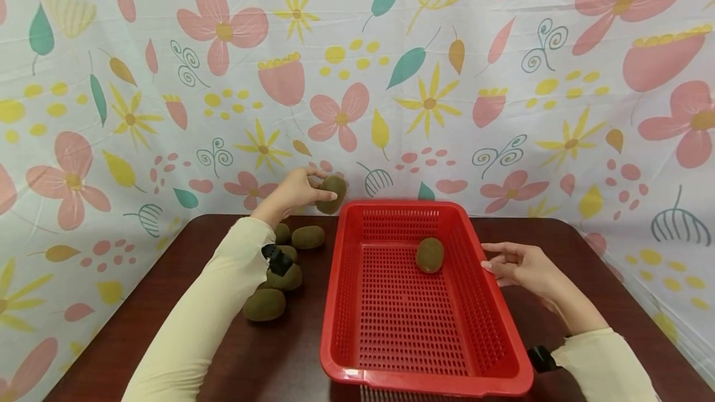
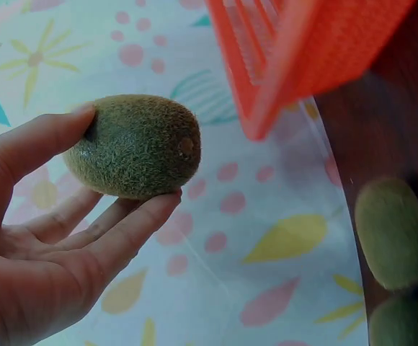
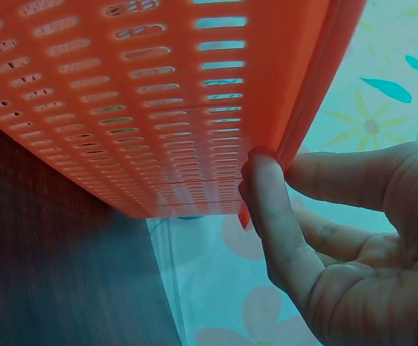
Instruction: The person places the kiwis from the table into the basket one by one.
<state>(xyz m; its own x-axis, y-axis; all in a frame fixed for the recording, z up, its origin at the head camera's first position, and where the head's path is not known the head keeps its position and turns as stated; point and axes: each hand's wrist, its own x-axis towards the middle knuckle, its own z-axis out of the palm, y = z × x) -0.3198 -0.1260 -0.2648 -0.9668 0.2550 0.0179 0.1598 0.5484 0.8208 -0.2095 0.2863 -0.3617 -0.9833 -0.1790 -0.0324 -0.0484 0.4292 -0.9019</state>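
From where I stand, the person's left hand (image 1: pixel 301 191) pinches a brown, fuzzy, oval kiwifruit (image 1: pixel 335 195) between thumb and fingers, held up just outside the eleven o'clock corner of a red, rectangular, slotted plastic basket (image 1: pixel 436 382). At two o'clock, the right hand (image 1: pixel 522 267) has its grip on the basket's rim, nipping it between thumb and fingers. Inside, toward one o'clock, another brown kiwifruit (image 1: pixel 429 255) lies on the basket's floor. Outside, from nine to ten o'clock, more brown kiwifruits (image 1: pixel 265 304) cluster on the dark reddish-brown bench (image 1: pixel 184 259). Beyond, at twelve, hangs a white cloth (image 1: pixel 335 17) printed with flowers.
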